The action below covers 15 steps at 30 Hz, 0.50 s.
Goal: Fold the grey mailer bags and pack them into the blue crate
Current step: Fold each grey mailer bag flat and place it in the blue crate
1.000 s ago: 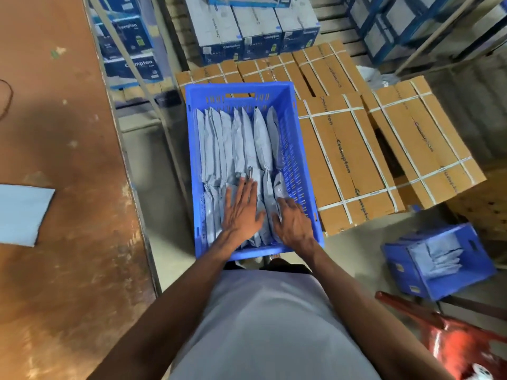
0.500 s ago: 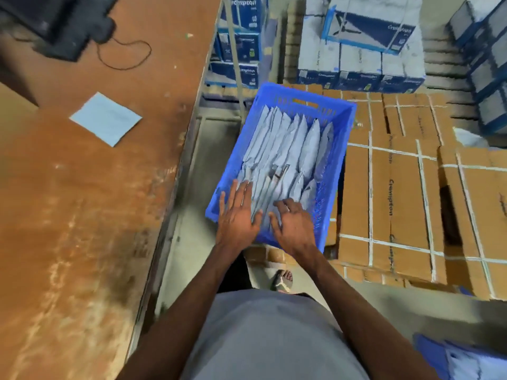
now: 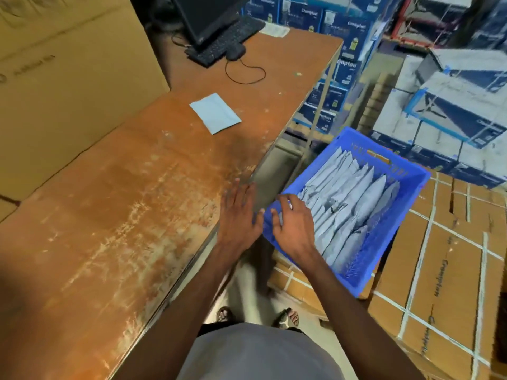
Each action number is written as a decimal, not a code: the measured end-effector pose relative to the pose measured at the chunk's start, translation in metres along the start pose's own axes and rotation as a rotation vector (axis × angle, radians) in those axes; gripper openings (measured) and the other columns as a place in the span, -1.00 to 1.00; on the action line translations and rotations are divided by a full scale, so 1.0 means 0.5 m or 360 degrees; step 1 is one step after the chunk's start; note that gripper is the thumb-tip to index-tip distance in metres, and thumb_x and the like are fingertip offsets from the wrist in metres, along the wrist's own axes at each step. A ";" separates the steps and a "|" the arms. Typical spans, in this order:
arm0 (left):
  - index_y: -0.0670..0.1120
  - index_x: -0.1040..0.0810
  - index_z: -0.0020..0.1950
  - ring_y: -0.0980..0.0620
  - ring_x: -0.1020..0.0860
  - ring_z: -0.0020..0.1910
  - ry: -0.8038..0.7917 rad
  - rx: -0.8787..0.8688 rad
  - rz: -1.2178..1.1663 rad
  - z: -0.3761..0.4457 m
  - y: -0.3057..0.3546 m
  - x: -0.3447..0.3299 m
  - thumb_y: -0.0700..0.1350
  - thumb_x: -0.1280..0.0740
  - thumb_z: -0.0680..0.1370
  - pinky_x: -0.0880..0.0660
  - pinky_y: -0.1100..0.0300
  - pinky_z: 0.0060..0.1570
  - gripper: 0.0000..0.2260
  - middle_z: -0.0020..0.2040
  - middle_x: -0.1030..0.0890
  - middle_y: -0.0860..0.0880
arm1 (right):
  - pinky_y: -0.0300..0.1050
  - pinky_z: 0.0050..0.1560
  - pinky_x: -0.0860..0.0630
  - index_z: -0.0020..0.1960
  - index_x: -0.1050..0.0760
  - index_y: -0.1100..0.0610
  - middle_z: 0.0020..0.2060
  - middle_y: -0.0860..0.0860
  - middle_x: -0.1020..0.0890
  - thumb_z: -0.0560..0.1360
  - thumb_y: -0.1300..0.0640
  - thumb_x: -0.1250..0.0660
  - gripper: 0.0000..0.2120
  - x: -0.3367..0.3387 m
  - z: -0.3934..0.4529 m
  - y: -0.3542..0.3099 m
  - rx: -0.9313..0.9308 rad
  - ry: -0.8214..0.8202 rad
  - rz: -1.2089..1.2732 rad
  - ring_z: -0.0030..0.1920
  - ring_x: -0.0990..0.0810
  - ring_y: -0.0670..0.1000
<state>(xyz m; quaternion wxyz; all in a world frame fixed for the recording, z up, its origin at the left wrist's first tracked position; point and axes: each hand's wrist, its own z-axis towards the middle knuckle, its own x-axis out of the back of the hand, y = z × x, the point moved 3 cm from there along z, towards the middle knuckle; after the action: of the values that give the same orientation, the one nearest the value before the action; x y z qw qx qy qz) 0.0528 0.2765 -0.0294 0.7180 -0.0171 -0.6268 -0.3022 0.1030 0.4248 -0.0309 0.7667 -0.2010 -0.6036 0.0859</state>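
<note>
The blue crate [image 3: 395, 229] stands on brown cartons right of the table, filled with several folded grey mailer bags [image 3: 348, 204] set on edge. One flat grey mailer bag [image 3: 215, 113] lies on the brown table. My left hand [image 3: 239, 215] hovers with straight fingers over the gap between the table edge and the crate, holding nothing. My right hand [image 3: 293, 225] is above the crate's near left corner, fingers loosely bent, also holding nothing.
The worn brown table [image 3: 123, 229] fills the left. A large cardboard box [image 3: 63, 78] sits on its far left, a monitor, keyboard [image 3: 223, 42] and mouse at its far end. Strapped brown cartons [image 3: 444, 275] and stacked blue-white boxes [image 3: 450, 105] surround the crate.
Both hands have lifted off the bags in the crate and moved left toward the table. My view has swung left, bringing the table and the flat bag into sight.
</note>
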 end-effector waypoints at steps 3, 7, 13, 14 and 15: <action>-0.14 -0.29 0.60 -0.20 -0.22 0.60 -0.0026 0.0050 0.0037 0.018 -0.047 0.041 0.08 -0.19 0.56 -0.26 -0.24 0.49 -0.37 0.58 -0.33 -0.19 | 0.13 0.05 -0.57 0.25 -0.53 0.20 0.13 0.19 -0.56 0.56 0.01 -0.20 -0.62 -0.012 0.039 -0.054 0.0053 0.0027 -0.0037 0.06 -0.57 0.28; -0.14 -0.30 0.59 -0.20 -0.25 0.58 0.0008 0.0066 0.0005 0.034 -0.110 0.084 0.08 -0.14 0.57 -0.28 -0.23 0.46 -0.39 0.54 -0.38 -0.16 | 0.13 0.02 -0.56 0.25 -0.53 0.20 0.13 0.18 -0.55 0.57 0.05 -0.27 -0.67 -0.031 0.082 -0.128 0.0084 0.0064 -0.0104 0.05 -0.56 0.27; -0.13 -0.31 0.59 -0.15 -0.18 0.62 -0.0001 0.0093 -0.0122 0.075 -0.184 0.117 0.01 -0.19 0.57 -0.21 -0.21 0.51 -0.42 0.56 -0.36 -0.12 | 0.14 0.07 -0.54 0.30 -0.53 0.18 0.23 0.16 -0.56 0.55 0.03 -0.22 -0.61 -0.057 0.155 -0.208 0.0120 0.0061 -0.0073 0.08 -0.58 0.27; -0.13 -0.30 0.59 -0.15 -0.18 0.62 -0.0025 0.0111 -0.0140 0.086 -0.195 0.120 0.01 -0.16 0.57 -0.20 -0.20 0.51 -0.42 0.57 -0.35 -0.13 | 0.13 0.08 -0.54 0.31 -0.53 0.17 0.24 0.15 -0.56 0.54 0.03 -0.21 -0.59 -0.061 0.171 -0.217 0.0113 0.0032 -0.0060 0.10 -0.59 0.27; -0.13 -0.30 0.59 -0.15 -0.19 0.62 -0.0038 0.0129 -0.0153 0.098 -0.206 0.123 0.02 -0.13 0.57 -0.21 -0.19 0.52 -0.41 0.57 -0.35 -0.13 | 0.13 0.11 -0.54 0.33 -0.52 0.16 0.25 0.15 -0.55 0.54 0.02 -0.20 -0.58 -0.065 0.188 -0.225 0.0112 0.0002 -0.0060 0.13 -0.58 0.26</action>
<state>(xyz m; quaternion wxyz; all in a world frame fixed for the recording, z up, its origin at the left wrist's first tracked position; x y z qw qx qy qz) -0.0357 0.1866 0.0007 0.6953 0.0386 -0.6470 -0.3104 -0.0079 0.3303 0.0045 0.7751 -0.1625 -0.6035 0.0926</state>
